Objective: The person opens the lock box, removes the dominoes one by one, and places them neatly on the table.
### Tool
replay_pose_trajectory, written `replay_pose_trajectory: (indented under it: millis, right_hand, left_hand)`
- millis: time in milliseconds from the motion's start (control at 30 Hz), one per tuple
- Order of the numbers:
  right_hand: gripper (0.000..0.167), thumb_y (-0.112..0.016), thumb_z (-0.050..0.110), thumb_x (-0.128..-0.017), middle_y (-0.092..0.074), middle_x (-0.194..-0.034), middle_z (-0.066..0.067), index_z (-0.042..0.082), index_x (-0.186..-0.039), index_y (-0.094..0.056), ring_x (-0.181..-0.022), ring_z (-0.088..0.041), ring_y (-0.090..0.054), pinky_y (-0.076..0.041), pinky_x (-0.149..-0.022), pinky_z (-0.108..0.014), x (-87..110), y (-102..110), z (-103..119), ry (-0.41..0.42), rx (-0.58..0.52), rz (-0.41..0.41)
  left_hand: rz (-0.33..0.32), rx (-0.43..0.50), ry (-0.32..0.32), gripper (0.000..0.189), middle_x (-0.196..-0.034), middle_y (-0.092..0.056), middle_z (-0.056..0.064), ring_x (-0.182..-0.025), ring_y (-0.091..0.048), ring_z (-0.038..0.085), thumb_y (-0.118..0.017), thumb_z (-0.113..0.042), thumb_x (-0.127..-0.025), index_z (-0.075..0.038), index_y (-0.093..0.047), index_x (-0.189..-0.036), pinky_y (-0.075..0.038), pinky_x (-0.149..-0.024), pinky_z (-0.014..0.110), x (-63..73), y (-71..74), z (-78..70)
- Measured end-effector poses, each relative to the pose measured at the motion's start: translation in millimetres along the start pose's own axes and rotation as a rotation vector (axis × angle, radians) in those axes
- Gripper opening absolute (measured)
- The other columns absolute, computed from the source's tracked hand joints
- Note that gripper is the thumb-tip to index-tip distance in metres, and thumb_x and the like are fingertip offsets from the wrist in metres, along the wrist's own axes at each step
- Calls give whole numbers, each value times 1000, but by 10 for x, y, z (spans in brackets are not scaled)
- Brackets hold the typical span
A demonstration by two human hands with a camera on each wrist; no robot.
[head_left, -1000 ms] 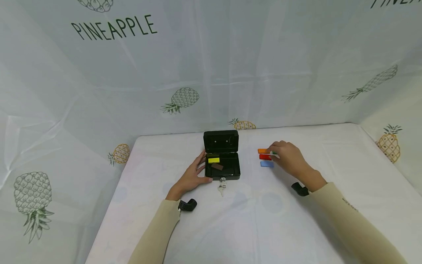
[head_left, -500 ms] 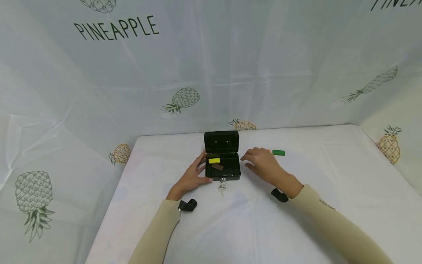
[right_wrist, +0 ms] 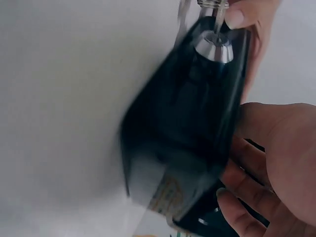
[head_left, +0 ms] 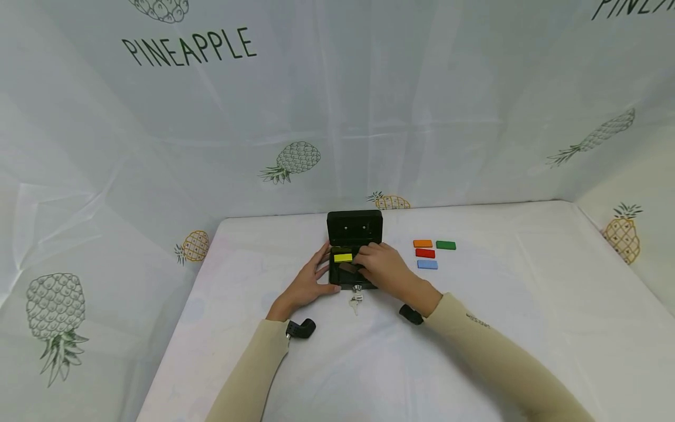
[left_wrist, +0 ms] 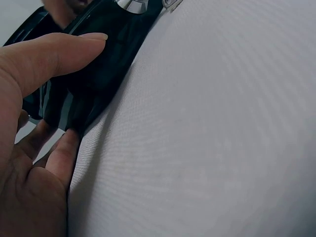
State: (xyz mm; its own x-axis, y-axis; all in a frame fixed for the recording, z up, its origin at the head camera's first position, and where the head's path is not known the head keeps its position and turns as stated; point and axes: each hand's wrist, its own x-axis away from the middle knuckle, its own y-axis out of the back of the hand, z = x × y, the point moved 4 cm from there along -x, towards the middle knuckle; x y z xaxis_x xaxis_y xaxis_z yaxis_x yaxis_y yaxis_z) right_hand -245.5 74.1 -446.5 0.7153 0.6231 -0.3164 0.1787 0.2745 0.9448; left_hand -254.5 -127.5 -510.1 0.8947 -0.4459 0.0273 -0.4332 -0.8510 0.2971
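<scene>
A small black cash box (head_left: 372,282) stands with its lid (head_left: 354,228) up and keys (head_left: 354,302) hanging from its front lock. My left hand (head_left: 306,284) grips its left side, thumb on the front wall and fingers along the side, as the left wrist view also shows. Inside lie a yellow block (head_left: 343,258) and a brown block (head_left: 346,268). My right hand (head_left: 387,269) reaches over the right wall into the box, fingers and thumb apart, tips right by the brown block. In the right wrist view the wall hides the thumb tip.
Right of the box on the white cloth lie an orange block (head_left: 422,243), a green block (head_left: 445,245), a red block (head_left: 425,253) and a blue block (head_left: 427,265). A pineapple-printed curtain (head_left: 448,117) hangs behind the table.
My right hand has let go of the green block beside the orange one and moved left into the box. My left hand keeps its grip on the box.
</scene>
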Motion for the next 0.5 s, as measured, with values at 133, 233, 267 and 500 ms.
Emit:
replay_pose_trajectory:
  millis: [133,233,267,500]
  right_hand:
    - [23,-88,15,-88,-77,-105,-3,13,-110,-82,-99,-23,-68,-63,-93,-39,-86,-76,52,-1,0,1]
    - [23,-87,16,-89,-77,-108,-4,13,-111,-82,-102,-24,-69,-62,-93,-41,-131,-118,77,-10,-16,12]
    - [22,-87,16,-90,-77,-109,-4,13,-111,-81,-104,-25,-70,-62,-94,-42,-143,-131,82,-13,-19,17]
    - [20,-85,18,-92,-77,-108,-5,12,-111,-81,-105,-25,-70,-61,-96,-45,-216,-189,104,-34,-12,58]
  left_hand:
    - [-2,-6,-1,114,-176,-19,12,-159,-29,34,-84,0,-89,-22,-11,-172,-37,-126,43,-5,2,8]
    - [-5,-13,-5,114,-176,-19,11,-159,-29,34,-84,-1,-88,-22,-10,-172,-37,-126,42,-9,3,13]
    - [-6,-14,-6,114,-176,-20,11,-159,-29,33,-85,-1,-88,-22,-10,-172,-37,-126,42,-9,3,13]
    - [-9,-12,-13,115,-175,-21,14,-158,-30,35,-85,0,-88,-20,-10,-172,-39,-125,41,0,5,24]
